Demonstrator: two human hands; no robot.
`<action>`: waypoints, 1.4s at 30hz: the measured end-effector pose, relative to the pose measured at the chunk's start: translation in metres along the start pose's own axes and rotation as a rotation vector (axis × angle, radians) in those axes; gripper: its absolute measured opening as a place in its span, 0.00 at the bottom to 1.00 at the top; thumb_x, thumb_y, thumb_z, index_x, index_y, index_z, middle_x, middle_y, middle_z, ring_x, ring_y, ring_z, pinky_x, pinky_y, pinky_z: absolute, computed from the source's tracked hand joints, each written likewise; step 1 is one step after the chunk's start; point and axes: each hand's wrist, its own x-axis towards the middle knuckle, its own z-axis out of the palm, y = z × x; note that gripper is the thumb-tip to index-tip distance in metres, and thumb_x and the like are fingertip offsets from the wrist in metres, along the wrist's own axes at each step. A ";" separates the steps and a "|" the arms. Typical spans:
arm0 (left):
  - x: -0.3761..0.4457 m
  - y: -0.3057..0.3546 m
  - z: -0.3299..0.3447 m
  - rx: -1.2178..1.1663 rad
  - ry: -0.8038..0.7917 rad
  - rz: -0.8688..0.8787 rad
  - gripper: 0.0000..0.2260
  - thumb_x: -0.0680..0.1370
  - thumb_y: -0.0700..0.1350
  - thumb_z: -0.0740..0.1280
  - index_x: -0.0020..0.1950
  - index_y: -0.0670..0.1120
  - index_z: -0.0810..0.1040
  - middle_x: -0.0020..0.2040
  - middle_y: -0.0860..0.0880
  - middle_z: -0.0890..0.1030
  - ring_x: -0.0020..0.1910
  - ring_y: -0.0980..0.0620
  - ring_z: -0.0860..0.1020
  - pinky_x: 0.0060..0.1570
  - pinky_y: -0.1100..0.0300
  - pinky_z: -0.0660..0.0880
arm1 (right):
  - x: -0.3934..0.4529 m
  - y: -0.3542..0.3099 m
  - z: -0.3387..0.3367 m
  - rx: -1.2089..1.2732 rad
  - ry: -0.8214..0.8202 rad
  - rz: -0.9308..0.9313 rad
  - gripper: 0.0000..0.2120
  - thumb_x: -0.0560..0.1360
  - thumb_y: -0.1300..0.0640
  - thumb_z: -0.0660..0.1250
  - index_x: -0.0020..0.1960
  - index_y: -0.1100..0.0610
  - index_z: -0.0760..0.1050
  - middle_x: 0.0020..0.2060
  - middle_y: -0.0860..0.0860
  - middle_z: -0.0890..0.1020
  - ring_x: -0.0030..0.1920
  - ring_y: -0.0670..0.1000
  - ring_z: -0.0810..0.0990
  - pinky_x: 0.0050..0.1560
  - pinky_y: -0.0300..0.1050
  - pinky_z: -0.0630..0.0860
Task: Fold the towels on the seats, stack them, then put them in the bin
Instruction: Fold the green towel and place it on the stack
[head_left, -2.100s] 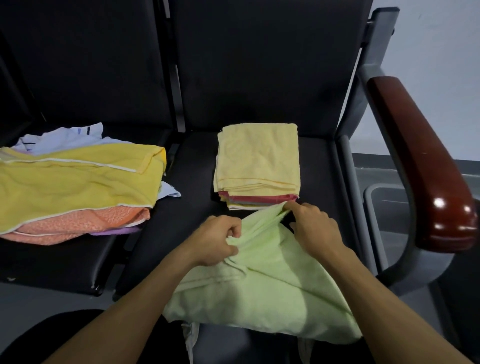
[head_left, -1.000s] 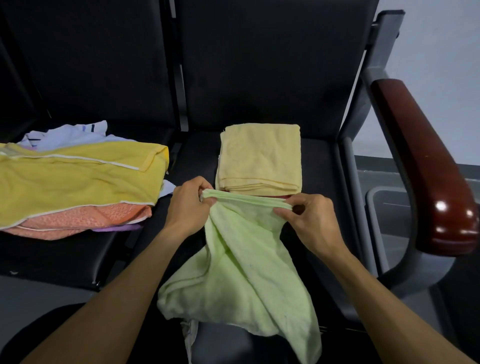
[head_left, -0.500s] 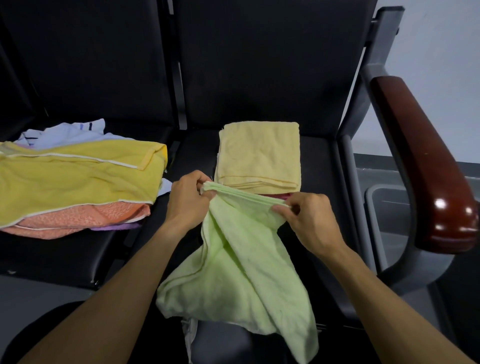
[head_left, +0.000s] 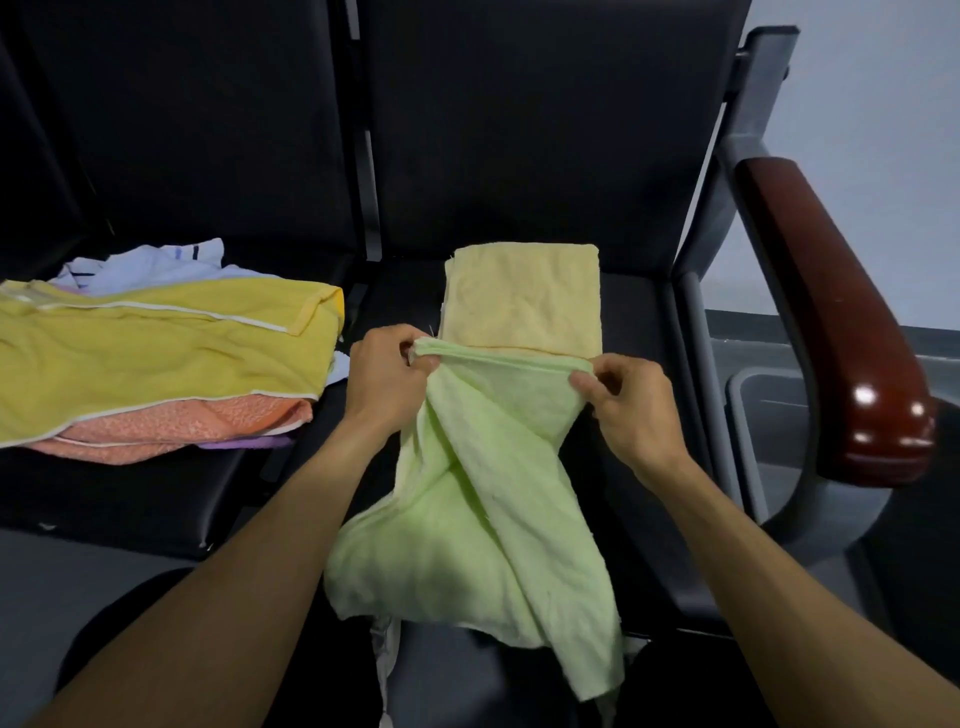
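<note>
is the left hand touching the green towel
Touching. The head view shows the left hand with fingers pinching the green towel's top corner.

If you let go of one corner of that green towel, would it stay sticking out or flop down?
Probably flop. The green towel only looks straight along the top edge stretched between the left hand and the right hand; below that it sags in loose folds. It also seems light, since fingertip pinches hold it up. It likely wouldn't slip, as the cloth looks fuzzy.
</note>
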 end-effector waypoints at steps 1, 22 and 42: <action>-0.003 0.004 -0.003 0.000 0.005 0.018 0.05 0.78 0.37 0.70 0.48 0.46 0.84 0.40 0.54 0.81 0.41 0.58 0.77 0.38 0.64 0.71 | -0.002 -0.004 -0.003 0.055 0.015 0.016 0.08 0.79 0.56 0.69 0.42 0.55 0.81 0.37 0.51 0.84 0.35 0.48 0.81 0.37 0.43 0.78; -0.058 0.161 -0.167 -0.133 0.273 0.210 0.05 0.76 0.40 0.74 0.46 0.49 0.87 0.38 0.54 0.83 0.46 0.47 0.82 0.47 0.51 0.80 | -0.064 -0.221 -0.116 -0.276 0.150 -0.432 0.12 0.80 0.51 0.67 0.42 0.57 0.71 0.34 0.49 0.78 0.33 0.48 0.75 0.33 0.42 0.69; -0.049 0.188 -0.164 -0.063 0.206 0.261 0.06 0.80 0.42 0.70 0.47 0.51 0.86 0.43 0.49 0.84 0.44 0.48 0.82 0.47 0.47 0.82 | -0.051 -0.221 -0.130 -0.082 0.190 -0.327 0.12 0.82 0.51 0.63 0.47 0.60 0.72 0.41 0.53 0.81 0.39 0.55 0.83 0.45 0.56 0.82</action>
